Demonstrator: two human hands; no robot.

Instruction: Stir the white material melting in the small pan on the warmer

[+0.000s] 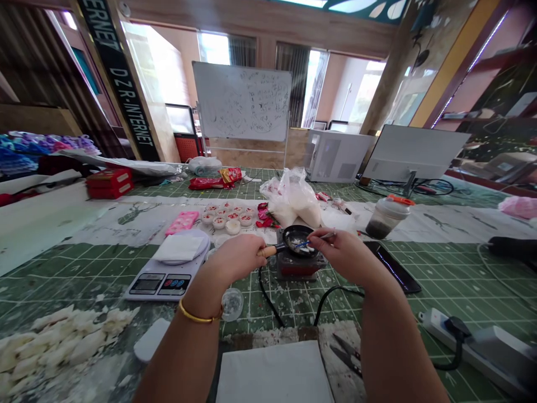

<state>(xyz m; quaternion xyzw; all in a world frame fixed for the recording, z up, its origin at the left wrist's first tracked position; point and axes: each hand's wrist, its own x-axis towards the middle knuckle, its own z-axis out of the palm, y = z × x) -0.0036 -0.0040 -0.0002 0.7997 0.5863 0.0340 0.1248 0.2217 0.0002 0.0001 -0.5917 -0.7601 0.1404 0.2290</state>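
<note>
My left hand (246,253) is closed around the wooden handle (268,251) of a small black frying pan (286,235). The pan sits over a small dark red electric stove (297,271). White pieces (308,248) lie in the pan, some seemingly in clear liquid. In my right hand (335,246) a thin blue stick (302,244) is pinched, its tip down inside the pan. What kind of tool the stick is, I cannot make out. Near my left wrist stands a small clear cup (232,304).
A white kitchen scale (168,274) and white chunks (71,341) lie to the left. Several filled cups (226,215) and a plastic bag (293,198) stand behind the stove. Right are a phone (394,266), a lidded jar (388,215), scissors (348,357) and a power strip (474,347).
</note>
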